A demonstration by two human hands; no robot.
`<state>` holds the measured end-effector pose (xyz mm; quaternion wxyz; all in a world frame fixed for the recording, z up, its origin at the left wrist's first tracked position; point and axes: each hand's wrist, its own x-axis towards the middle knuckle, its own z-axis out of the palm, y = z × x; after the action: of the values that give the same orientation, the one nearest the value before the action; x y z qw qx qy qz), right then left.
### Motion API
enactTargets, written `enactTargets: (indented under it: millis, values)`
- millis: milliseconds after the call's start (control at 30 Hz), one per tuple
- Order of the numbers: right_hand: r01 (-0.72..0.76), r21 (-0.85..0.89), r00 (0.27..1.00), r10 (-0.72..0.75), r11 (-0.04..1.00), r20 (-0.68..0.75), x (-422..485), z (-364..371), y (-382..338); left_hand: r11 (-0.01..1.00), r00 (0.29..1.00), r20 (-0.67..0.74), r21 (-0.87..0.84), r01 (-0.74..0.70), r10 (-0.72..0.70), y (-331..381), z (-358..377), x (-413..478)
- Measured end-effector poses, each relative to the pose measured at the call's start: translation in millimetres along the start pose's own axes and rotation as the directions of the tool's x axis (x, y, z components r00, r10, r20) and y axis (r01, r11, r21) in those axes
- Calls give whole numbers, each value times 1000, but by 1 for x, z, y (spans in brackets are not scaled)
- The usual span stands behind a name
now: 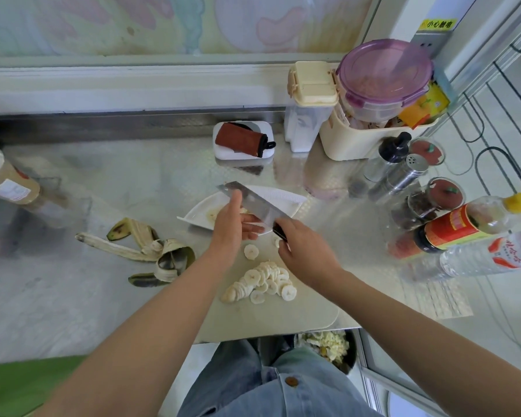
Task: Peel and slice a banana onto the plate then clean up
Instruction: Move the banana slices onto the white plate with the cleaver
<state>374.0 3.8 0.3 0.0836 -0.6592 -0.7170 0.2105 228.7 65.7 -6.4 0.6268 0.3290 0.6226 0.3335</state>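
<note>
My right hand (301,248) grips the dark handle of a cleaver (254,203), whose broad blade is held over the white plate (283,198). My left hand (233,222) lies with straight fingers against the blade's flat side. A few banana slices (212,213) lie on the plate under the blade. A pile of banana slices (265,281) rests on the pale cutting board (307,314), with a single slice (251,252) apart from it. The empty banana peel (151,251) lies on the steel counter to the left.
Bottles and spice jars (433,206) crowd the counter's right side. A cream bin with a purple-lidded container (385,76) stands at the back right, a folded red cloth (242,139) on a white tray behind the plate. A bottle (3,179) lies far left. A bin of scraps (328,346) sits below the counter edge.
</note>
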Motion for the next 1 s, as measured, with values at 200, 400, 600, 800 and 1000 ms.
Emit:
enactTargets:
  millis: [200,400,600,800,1000]
  values:
    - [102,48,991,-106,994,84,-9,14,3,996,998,19,-56,68,-67,-12,-12,-8]
    - [120,14,992,-119,993,-38,-9,9,7,969,947,-305,247,-22,99,-9,-23,-6]
    - [35,-87,996,-42,996,-84,-12,-4,26,683,813,-246,691,-235,528,-15,-41,1]
    - [2,-89,994,-11,996,-105,-24,-7,39,519,896,-144,848,-108,421,-21,-36,21]
    - [-190,221,979,201,957,-26,-27,-9,46,503,841,-144,848,-166,521,-18,-33,14]
